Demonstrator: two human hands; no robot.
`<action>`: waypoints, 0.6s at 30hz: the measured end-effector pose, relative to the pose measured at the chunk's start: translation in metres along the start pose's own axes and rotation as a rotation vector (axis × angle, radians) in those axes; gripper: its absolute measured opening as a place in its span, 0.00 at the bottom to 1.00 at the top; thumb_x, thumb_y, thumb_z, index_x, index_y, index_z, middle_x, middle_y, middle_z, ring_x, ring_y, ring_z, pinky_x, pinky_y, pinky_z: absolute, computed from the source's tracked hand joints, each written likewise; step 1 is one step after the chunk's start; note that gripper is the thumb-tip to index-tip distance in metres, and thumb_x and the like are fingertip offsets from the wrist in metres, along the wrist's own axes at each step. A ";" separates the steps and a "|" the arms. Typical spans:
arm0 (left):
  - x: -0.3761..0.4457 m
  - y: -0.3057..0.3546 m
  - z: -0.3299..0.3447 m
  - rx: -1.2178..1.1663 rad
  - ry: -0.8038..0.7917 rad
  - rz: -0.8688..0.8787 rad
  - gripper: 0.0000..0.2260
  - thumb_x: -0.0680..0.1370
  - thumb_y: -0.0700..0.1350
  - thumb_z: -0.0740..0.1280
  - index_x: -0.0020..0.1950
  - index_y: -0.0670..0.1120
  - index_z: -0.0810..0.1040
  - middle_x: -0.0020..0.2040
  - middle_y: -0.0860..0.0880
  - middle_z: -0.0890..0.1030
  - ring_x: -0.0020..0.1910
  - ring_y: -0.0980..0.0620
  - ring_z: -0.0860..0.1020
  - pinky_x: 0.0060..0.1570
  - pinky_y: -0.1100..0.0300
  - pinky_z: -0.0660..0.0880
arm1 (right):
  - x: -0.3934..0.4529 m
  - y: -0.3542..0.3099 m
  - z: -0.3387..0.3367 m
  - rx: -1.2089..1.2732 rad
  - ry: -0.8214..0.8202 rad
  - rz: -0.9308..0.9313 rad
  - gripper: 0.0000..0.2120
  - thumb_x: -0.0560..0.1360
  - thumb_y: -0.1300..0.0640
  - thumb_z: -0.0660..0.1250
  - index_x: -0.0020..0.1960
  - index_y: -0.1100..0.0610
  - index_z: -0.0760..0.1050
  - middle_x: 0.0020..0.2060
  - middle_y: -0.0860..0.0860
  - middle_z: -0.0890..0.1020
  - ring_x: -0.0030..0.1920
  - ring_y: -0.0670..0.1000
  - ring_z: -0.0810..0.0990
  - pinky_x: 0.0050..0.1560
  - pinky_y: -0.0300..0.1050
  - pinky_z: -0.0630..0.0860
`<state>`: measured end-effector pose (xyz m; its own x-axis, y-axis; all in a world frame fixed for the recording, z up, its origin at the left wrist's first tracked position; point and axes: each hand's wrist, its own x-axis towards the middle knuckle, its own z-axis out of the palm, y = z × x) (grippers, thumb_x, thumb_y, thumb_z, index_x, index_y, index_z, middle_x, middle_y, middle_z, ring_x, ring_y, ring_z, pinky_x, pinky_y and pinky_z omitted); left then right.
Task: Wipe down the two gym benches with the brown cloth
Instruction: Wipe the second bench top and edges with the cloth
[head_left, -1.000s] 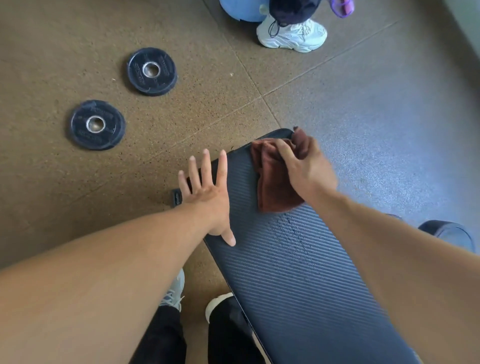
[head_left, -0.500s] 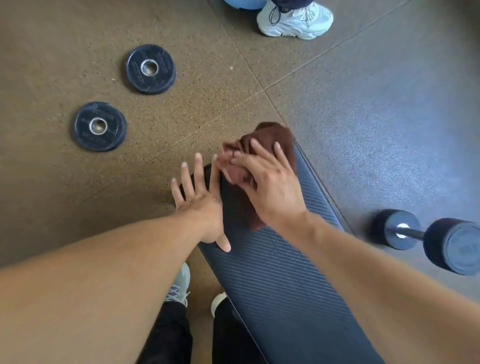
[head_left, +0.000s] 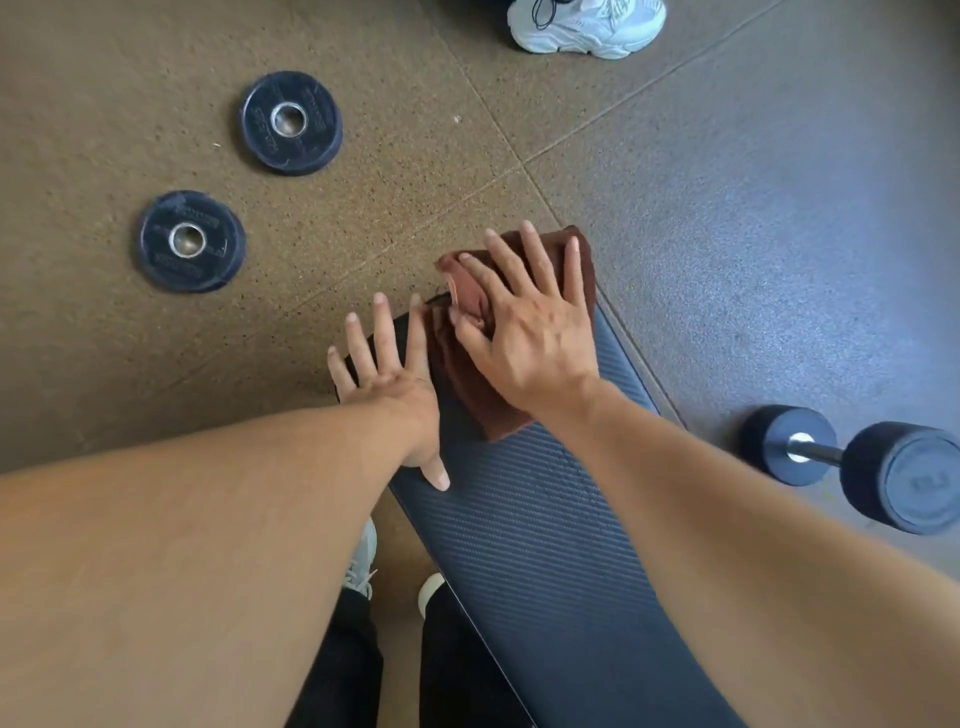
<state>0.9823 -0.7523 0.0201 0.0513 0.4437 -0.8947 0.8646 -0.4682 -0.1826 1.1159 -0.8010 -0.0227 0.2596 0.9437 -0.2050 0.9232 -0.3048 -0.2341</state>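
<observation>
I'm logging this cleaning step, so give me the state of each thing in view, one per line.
Cloth: bunched, pressed flat on the bench's far end.
Bench: lying flat, partly covered by cloth.
Right hand: fingers spread, pressing the cloth.
Left hand: flat, bracing the bench edge.
Plates: flat on the floor.
Dumbbell: on the floor.

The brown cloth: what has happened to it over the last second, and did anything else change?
The right hand slid the brown cloth leftward along the bench's far end and went from gripping it to pressing it flat with spread fingers. The left hand stayed braced on the bench's left edge; the two weight plates did not move.
</observation>
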 end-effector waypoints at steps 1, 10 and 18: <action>-0.001 0.000 0.000 -0.010 0.011 0.008 0.81 0.53 0.61 0.85 0.56 0.45 0.07 0.65 0.38 0.13 0.72 0.33 0.23 0.76 0.35 0.37 | -0.009 -0.003 0.001 0.026 0.037 0.084 0.30 0.80 0.38 0.54 0.79 0.47 0.66 0.81 0.49 0.63 0.83 0.57 0.52 0.80 0.65 0.45; 0.000 -0.002 0.001 -0.035 0.045 0.040 0.81 0.54 0.60 0.85 0.60 0.47 0.08 0.67 0.38 0.14 0.74 0.34 0.25 0.76 0.36 0.37 | -0.189 -0.016 0.029 0.040 -0.102 0.288 0.34 0.79 0.43 0.57 0.82 0.51 0.57 0.82 0.51 0.56 0.83 0.58 0.46 0.78 0.68 0.53; 0.000 0.000 0.001 -0.030 0.061 0.012 0.82 0.52 0.59 0.86 0.61 0.48 0.09 0.68 0.39 0.15 0.74 0.34 0.25 0.75 0.35 0.37 | -0.041 -0.014 0.002 0.174 -0.036 0.432 0.40 0.74 0.34 0.54 0.83 0.47 0.51 0.84 0.49 0.49 0.83 0.59 0.42 0.78 0.69 0.41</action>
<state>0.9813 -0.7532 0.0194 0.0912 0.4843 -0.8701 0.8784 -0.4508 -0.1589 1.0921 -0.8354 -0.0127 0.5974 0.7212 -0.3507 0.6702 -0.6891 -0.2755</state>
